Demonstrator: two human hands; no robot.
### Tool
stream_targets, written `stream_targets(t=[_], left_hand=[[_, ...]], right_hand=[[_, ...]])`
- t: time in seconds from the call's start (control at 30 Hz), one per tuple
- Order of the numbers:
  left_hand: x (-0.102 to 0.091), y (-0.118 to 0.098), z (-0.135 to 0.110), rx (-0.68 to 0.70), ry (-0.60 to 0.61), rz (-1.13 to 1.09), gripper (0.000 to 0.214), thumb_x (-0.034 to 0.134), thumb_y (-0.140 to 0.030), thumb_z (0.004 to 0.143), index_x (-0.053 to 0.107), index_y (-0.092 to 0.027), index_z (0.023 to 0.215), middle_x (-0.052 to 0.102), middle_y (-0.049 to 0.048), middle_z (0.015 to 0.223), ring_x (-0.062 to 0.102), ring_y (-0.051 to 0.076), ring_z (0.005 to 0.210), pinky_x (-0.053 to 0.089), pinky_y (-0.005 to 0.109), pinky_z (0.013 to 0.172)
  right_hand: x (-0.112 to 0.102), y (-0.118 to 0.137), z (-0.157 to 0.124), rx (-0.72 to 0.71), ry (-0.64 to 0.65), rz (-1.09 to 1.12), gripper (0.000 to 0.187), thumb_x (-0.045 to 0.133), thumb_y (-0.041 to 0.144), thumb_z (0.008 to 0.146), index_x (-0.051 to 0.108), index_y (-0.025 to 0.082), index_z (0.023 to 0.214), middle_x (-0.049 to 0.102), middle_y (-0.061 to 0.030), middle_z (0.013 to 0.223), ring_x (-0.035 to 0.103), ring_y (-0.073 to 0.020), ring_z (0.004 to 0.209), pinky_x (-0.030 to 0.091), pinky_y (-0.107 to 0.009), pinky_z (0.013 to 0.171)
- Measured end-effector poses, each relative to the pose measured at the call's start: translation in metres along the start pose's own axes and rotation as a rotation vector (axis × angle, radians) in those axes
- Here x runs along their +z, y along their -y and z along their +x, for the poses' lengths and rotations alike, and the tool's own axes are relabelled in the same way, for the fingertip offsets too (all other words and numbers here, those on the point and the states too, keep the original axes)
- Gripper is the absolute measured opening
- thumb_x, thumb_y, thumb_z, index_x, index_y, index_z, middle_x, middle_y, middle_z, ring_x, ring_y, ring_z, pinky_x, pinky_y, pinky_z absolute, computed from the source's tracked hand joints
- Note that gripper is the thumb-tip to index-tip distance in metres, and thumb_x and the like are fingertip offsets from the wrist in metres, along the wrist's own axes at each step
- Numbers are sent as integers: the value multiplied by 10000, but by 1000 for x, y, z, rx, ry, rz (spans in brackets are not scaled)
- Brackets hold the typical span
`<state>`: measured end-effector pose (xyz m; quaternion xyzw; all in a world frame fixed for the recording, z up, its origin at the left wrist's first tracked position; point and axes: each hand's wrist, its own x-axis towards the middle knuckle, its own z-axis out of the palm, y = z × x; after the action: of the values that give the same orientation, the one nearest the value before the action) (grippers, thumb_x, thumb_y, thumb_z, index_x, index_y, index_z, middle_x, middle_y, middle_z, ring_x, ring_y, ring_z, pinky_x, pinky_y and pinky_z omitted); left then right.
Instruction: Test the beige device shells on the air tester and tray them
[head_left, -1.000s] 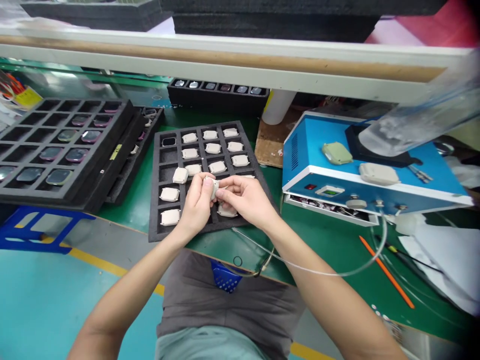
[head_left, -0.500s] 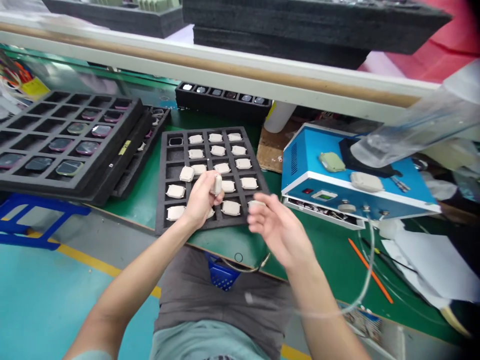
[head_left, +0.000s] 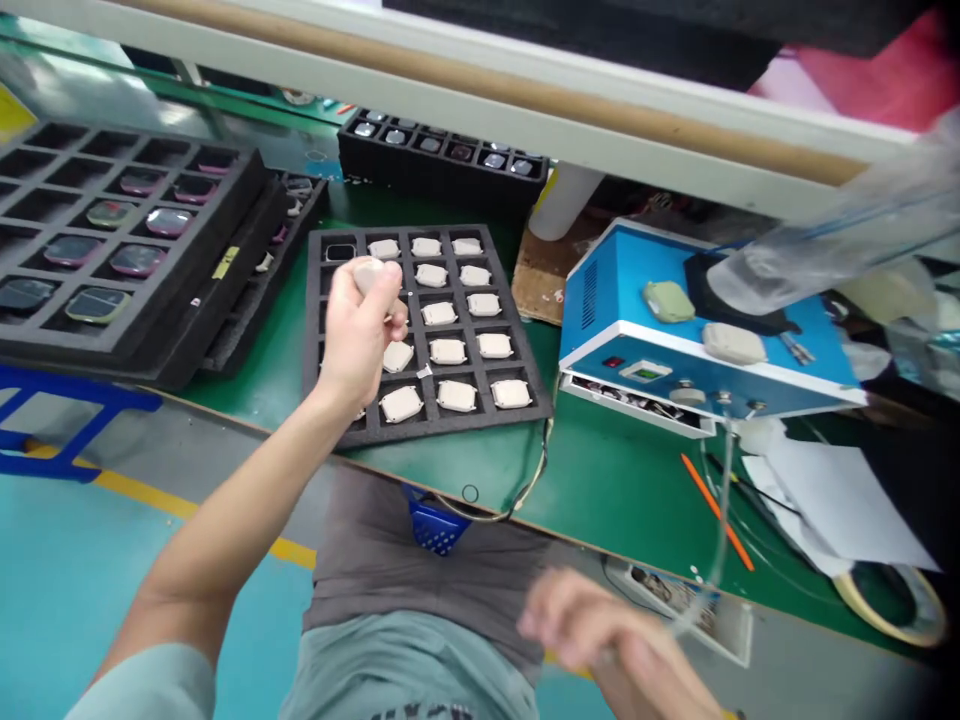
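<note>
My left hand point(head_left: 360, 325) is closed round a cream watch case point(head_left: 370, 275), its thumb pressed on the side. It is over the left part of a black foam tray point(head_left: 442, 428), hiding some of the compartments there. Similar cream watch cases point(head_left: 457, 395) fill most of the visible compartments. The top left compartment holds a dark-faced piece point(head_left: 341, 252). Low on the right, off the bench edge, my right hand point(head_left: 600, 625) is smeared by motion with its fingers bent. A clear tube point(head_left: 724, 540) runs down close to it; whether the hand holds it is unclear.
A blue machine point(head_left: 589, 295) with a green case and a cream case on top stands right of the tray. Stacked foam trays point(head_left: 172, 345) are at the left. A shelf edge point(head_left: 480, 110) crosses above. An orange stick point(head_left: 716, 510) and white paper point(head_left: 847, 500) lie at the right.
My left hand has moved up and left over the tray with the watch case. My right hand has dropped from beside the tray towards my lap. The view has shifted a little.
</note>
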<state>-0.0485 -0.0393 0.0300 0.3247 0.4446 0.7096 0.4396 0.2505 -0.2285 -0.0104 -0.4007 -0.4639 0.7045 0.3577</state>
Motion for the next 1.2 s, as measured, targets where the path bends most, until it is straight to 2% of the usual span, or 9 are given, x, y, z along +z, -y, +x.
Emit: stream_targets(t=[0.03,0.1,0.17,0.27,0.37,0.47,0.6,0.83,1.2], left_hand=[[7,4,3,-47,33,14,189,693,-258,919,516,-220,973,537,-46,754,523,79,570,390,203,483],[20,12,6,-161,94,64,110,607,-176,913,555,-199,1007,592,-32,773,592,92,593,440,201,516],[28,18,4,-250,142,117,148,574,-121,874,578,-185,1007,650,-16,822,666,113,646,520,218,587],[24,24,-13,-212,156,172,189,650,-128,835,640,-170,1019,736,27,971,750,166,828,615,285,737],[13,33,-40,-72,115,209,254,760,-174,815,735,-148,1067,799,76,1072,766,197,989,620,305,893],[7,46,-60,-42,55,213,313,823,-245,826,780,-141,1118,832,91,1061,789,206,977,627,307,922],[8,55,-67,-20,12,237,349,874,-264,811,810,-150,1135,844,85,1055,806,201,919,649,279,856],[8,56,-66,20,45,288,303,856,-230,836,832,-173,1133,848,69,1036,808,198,888,661,268,819],[8,59,-68,41,46,343,301,828,-212,872,834,-215,1173,836,57,1078,788,185,898,640,237,770]], right_hand=[[9,11,21,-49,40,-88,484,540,633,1002,831,290,822,732,-126,838,706,-280,835,558,-443,766],[22,31,69,-201,85,-89,522,452,577,1072,819,264,870,702,-76,730,679,-225,710,550,-390,691],[28,48,116,-362,111,-63,457,522,596,1051,796,238,981,746,-60,825,705,-200,696,587,-359,642],[29,59,172,-604,-157,-121,202,799,428,923,739,237,949,740,-2,828,716,-158,681,613,-299,638],[26,50,202,-791,-356,-205,132,828,317,894,723,238,901,719,-14,910,727,-165,773,639,-312,689],[21,31,210,-876,-402,-245,44,770,263,937,736,243,917,741,-58,1037,754,-220,959,666,-391,815],[18,17,209,-845,-368,-222,66,733,204,961,749,252,1005,776,-45,973,776,-210,924,663,-380,842],[21,16,209,-826,-308,-195,98,678,218,1009,753,249,1063,808,-71,1105,785,-223,1055,671,-383,908],[21,18,210,-823,-292,-240,149,687,136,980,771,247,1033,818,-63,1093,791,-211,1044,667,-364,910]])
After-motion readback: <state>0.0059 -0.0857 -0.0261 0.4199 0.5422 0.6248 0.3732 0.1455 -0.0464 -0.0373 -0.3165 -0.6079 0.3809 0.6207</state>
